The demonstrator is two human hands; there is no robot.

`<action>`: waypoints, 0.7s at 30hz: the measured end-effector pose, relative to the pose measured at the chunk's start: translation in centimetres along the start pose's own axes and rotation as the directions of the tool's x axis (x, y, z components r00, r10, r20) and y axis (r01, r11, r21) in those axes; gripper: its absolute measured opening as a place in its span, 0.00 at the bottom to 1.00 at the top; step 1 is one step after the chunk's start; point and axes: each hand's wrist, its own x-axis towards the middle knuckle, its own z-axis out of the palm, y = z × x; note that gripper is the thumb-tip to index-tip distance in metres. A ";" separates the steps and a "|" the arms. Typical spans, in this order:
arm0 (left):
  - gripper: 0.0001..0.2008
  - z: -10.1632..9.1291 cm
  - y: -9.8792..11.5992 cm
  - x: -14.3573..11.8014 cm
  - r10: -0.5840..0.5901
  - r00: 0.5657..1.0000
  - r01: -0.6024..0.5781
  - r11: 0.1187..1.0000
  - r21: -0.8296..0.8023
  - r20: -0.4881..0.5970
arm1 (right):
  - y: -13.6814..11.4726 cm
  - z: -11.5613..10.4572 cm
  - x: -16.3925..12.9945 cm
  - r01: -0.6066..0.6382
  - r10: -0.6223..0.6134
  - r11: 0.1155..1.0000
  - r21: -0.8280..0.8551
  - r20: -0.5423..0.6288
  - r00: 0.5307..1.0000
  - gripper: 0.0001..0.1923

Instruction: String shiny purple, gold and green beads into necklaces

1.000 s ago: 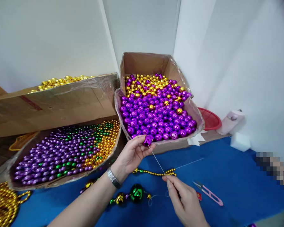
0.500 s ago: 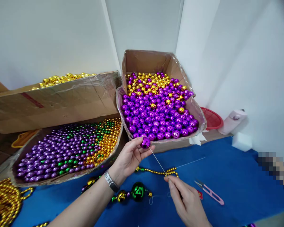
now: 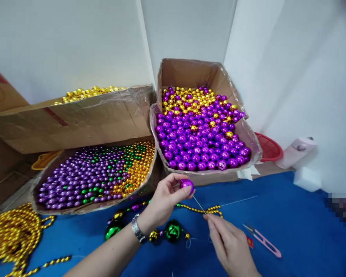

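Observation:
Between thumb and fingers, my left hand point(image 3: 168, 198) pinches a shiny purple bead point(image 3: 187, 186) just in front of a cardboard box point(image 3: 200, 177). My right hand point(image 3: 229, 238) grips a long thin needle point(image 3: 198, 203), whose far end meets the bead; whether it is inside the hole I cannot tell. Under and beside my left forearm lies a strung garland with large green balls point(image 3: 172, 231) and smaller gold and purple beads. A string of small gold beads point(image 3: 215, 210) runs behind my hands, with a pale thread point(image 3: 239, 200) trailing right.
Pink thread snips point(image 3: 262, 240) lie right of my right hand, near a small red packet point(image 3: 250, 242). A second box point(image 3: 95, 207) holds purple, green and gold beads. Gold bead chains point(image 3: 14, 234) are heaped at left. A red basket point(image 3: 268, 148) and white block point(image 3: 307, 179) stand at right.
The view has shifted, so the boxes sit further right. My left thumb now lies across the front of the purple bead, which has turned in my fingers. The needle stays at the bead.

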 end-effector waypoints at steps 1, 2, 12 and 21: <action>0.15 0.0 -0.2 -0.4 -0.006 1.000 0.005 1.000 0.022 0.007 | 0.0 0.2 0.0 0.035 -0.035 0.999 -0.018 -0.016 0.999 0.12; 0.16 -0.1 -0.3 -0.8 -0.023 0.999 0.022 0.999 0.039 0.030 | -0.1 0.3 0.1 0.047 -0.047 0.999 -0.016 -0.014 0.999 0.12; 0.14 -9.0 4.6 -1.8 0.199 0.979 -0.104 0.678 0.728 -0.046 | 1.1 1.1 -0.9 -0.029 0.034 0.998 -0.056 0.075 0.997 0.14; 0.10 -23.7 3.7 4.1 0.126 0.967 0.241 -0.191 0.952 -0.220 | 1.2 1.9 -1.2 -0.026 0.026 1.000 -0.004 0.113 0.993 0.13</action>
